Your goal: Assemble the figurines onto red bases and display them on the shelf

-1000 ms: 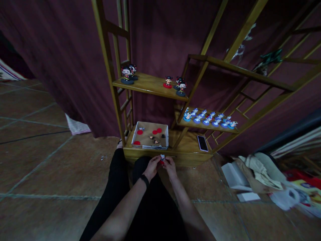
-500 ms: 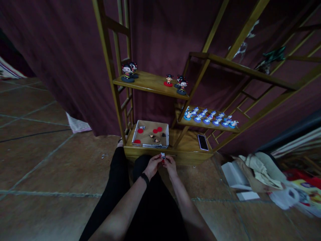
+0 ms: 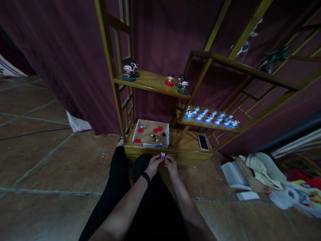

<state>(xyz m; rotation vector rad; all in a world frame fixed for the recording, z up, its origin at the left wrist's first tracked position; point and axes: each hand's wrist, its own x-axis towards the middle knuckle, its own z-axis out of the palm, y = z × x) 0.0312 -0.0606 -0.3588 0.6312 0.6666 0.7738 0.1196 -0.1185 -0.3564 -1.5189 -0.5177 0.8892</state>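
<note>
My left hand point(image 3: 153, 165) and my right hand point(image 3: 172, 164) meet over my knees, fingers pinched together on a small red and white figurine point(image 3: 163, 156). Just beyond them a shallow cardboard box point(image 3: 151, 134) rests on the lowest wooden shelf; it holds red round bases and a few small dark figure parts. Finished dolls with black hair point(image 3: 129, 70) stand on the shelf above, with more of them point(image 3: 180, 82) further right.
A row of blue and white figurines point(image 3: 210, 117) lines the middle right shelf. A phone point(image 3: 202, 142) lies on the bottom shelf. Papers, cloth and bags point(image 3: 260, 179) are heaped on the tiled floor at right. A dark curtain hangs behind the shelving.
Both hands stay closed on the figurine and have barely shifted. The view has drifted slightly, so the shelves sit a little further right.
</note>
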